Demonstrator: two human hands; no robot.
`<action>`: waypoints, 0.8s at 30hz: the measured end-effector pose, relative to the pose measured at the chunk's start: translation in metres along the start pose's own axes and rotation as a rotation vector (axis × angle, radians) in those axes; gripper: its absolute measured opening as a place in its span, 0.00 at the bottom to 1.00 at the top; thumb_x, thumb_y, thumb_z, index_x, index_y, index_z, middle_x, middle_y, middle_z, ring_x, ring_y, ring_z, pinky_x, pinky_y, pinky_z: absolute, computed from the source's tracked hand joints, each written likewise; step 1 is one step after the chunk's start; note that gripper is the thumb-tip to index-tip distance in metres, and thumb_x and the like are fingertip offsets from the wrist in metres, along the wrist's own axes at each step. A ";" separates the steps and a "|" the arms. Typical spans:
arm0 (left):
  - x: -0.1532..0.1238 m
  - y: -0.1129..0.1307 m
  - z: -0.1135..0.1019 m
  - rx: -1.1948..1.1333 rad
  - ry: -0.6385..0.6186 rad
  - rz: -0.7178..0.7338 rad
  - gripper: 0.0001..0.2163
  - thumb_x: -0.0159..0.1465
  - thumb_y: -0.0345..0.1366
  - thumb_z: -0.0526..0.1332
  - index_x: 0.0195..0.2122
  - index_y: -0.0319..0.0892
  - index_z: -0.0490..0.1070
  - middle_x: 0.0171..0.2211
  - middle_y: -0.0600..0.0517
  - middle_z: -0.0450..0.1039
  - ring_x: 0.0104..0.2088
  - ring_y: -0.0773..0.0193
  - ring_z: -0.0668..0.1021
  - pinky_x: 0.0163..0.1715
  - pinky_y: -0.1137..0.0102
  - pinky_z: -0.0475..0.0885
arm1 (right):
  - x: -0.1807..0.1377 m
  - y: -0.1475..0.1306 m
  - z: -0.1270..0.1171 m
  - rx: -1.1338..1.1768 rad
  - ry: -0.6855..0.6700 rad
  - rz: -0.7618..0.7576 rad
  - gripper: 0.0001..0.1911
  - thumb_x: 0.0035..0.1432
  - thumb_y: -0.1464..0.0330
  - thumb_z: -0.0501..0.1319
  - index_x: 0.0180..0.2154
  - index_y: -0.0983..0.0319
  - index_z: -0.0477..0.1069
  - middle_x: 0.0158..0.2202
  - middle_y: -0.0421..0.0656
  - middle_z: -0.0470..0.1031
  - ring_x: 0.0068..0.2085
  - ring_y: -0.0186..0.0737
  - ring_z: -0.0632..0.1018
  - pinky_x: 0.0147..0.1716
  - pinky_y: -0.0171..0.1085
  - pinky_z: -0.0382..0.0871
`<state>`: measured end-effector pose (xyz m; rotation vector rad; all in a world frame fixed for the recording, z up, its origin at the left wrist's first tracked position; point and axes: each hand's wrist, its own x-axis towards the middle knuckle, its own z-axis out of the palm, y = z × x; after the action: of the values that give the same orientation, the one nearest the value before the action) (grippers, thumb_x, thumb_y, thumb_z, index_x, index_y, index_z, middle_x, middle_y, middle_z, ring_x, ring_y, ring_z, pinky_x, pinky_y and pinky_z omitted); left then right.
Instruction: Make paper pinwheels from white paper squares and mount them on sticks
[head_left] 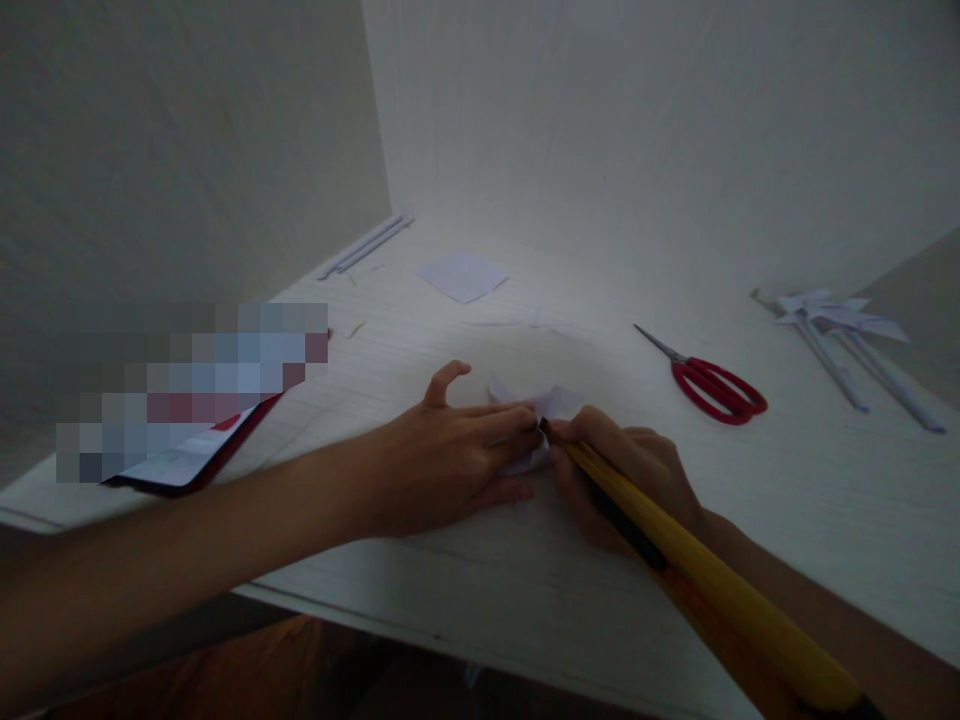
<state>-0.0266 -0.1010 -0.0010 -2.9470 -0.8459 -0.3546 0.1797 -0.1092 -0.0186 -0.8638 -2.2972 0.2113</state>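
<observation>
The tabletop (825,500), lower right, looks like matt white wood with a faint grain. At centre, the folded paper (559,402) is thin and matt. The cutter (720,590) is glossy yellow plastic. The scissors (712,385), right of centre, have shiny red plastic handles and dull metal blades.

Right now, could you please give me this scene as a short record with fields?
left hand: fingers spread, pressing the folded white paper onto the table
right hand: closed on a yellow tool, tip at the paper
right of hands: red scissors, lying apart
far right: paper pinwheels on sticks
back: white paper square; white sticks by the wall
</observation>
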 end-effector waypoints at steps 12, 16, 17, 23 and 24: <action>-0.001 0.000 -0.002 -0.083 -0.006 -0.030 0.17 0.66 0.43 0.44 0.50 0.43 0.63 0.50 0.46 0.66 0.45 0.61 0.71 0.54 0.56 0.44 | 0.024 0.010 -0.016 0.609 0.521 0.620 0.08 0.54 0.63 0.58 0.35 0.58 0.64 0.16 0.33 0.67 0.15 0.29 0.67 0.11 0.27 0.56; -0.001 -0.001 -0.001 -0.122 -0.014 -0.013 0.16 0.66 0.41 0.45 0.50 0.42 0.64 0.50 0.46 0.66 0.46 0.60 0.71 0.53 0.56 0.47 | 0.032 0.032 -0.020 0.921 0.456 0.704 0.11 0.45 0.65 0.65 0.33 0.59 0.70 0.24 0.36 0.70 0.23 0.27 0.71 0.19 0.26 0.66; -0.001 -0.002 -0.001 -0.130 -0.015 -0.009 0.16 0.66 0.40 0.46 0.49 0.42 0.64 0.50 0.46 0.66 0.46 0.60 0.71 0.53 0.56 0.48 | 0.033 0.033 -0.020 0.980 0.429 0.736 0.11 0.42 0.67 0.66 0.31 0.59 0.71 0.25 0.36 0.70 0.24 0.26 0.71 0.21 0.26 0.67; 0.000 -0.007 0.000 -0.202 -0.030 -0.003 0.15 0.66 0.38 0.46 0.49 0.43 0.65 0.51 0.49 0.66 0.48 0.64 0.70 0.54 0.64 0.52 | 0.036 0.024 -0.029 1.183 0.320 0.868 0.11 0.39 0.66 0.68 0.26 0.63 0.71 0.20 0.33 0.66 0.12 0.17 0.55 0.07 0.19 0.51; 0.000 -0.007 0.000 -0.210 -0.031 0.000 0.15 0.66 0.38 0.46 0.49 0.43 0.65 0.51 0.49 0.66 0.49 0.64 0.69 0.54 0.65 0.53 | 0.037 0.023 -0.033 1.173 0.305 0.875 0.11 0.38 0.66 0.68 0.26 0.63 0.71 0.19 0.33 0.66 0.12 0.16 0.53 0.05 0.19 0.49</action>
<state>-0.0304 -0.0950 -0.0007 -3.1528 -0.8622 -0.4230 0.1923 -0.0704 0.0181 -1.0265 -1.0213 1.4802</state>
